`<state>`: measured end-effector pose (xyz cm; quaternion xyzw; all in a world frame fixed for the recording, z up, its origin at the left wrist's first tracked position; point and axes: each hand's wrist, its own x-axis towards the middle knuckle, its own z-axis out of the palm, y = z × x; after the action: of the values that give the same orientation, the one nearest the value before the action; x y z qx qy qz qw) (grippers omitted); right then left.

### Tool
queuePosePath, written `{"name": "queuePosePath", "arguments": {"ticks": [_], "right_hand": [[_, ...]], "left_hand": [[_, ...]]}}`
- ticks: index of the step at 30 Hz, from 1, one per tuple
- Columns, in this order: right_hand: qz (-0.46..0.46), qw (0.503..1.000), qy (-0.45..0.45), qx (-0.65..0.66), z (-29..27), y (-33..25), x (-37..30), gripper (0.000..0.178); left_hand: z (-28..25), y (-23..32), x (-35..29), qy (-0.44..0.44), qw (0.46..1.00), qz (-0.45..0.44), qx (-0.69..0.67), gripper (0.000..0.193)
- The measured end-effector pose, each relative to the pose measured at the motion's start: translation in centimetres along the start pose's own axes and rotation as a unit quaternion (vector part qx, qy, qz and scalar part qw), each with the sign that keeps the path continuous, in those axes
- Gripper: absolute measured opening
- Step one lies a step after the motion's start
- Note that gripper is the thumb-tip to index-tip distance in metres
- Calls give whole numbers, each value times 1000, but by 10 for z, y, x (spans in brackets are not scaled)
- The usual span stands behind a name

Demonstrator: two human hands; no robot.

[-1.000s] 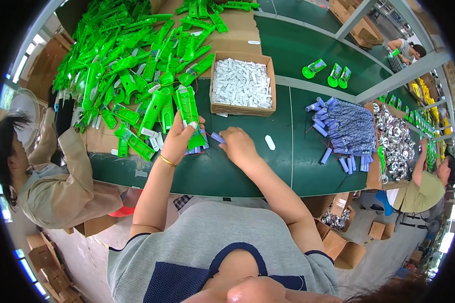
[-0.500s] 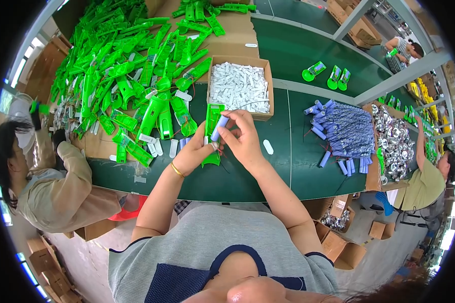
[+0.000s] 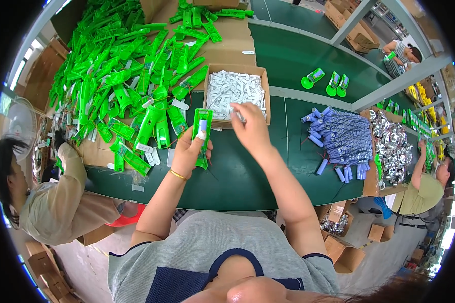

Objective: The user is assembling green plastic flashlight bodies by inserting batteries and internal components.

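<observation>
My left hand (image 3: pixel 188 154) is closed around a long green plastic shell (image 3: pixel 201 157), held upright over the table. A blue cylindrical battery cell (image 3: pixel 202 124) lies in the shell's upper half, with the thumb against its lower end and thin wire below. My right hand (image 3: pixel 252 130) is over the front right part of a cardboard box (image 3: pixel 267 96) full of small white plastic pieces (image 3: pixel 231 87). Its fingers are curled, thumb and forefinger near each other. Something whitish shows between them, too small to name.
A big heap of green shells (image 3: pixel 121 96) covers the left. Wired blue cells (image 3: pixel 344 132) are piled at right, beside a box of shiny metal parts (image 3: pixel 387 144). Three green assemblies (image 3: pixel 333 83) lie beyond a rail. Co-workers sit left (image 3: pixel 55 202) and right (image 3: pixel 424 187).
My right hand has let go of the battery cell and moved up and right to the box. The cell now lies in the green shell, which my left hand has shifted slightly left.
</observation>
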<state>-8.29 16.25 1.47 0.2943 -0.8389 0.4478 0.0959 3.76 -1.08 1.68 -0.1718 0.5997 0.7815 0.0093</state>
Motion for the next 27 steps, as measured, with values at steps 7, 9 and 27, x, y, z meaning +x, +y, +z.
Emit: {"name": "queuePosePath", "arguments": {"ticks": [7, 9, 27], "right_hand": [[123, 961, -172, -178, 32, 40, 42, 14], [90, 984, -133, -81, 34, 49, 39, 14], [27, 976, 8, 214, -23, 7, 45, 6]], "left_hand": [[-4, 0, 9, 2, 1000, 16, 14, 20], [-9, -3, 11, -2, 1000, 15, 26, 23], [12, 20, 51, -14, 984, 93, 154, 37]]}}
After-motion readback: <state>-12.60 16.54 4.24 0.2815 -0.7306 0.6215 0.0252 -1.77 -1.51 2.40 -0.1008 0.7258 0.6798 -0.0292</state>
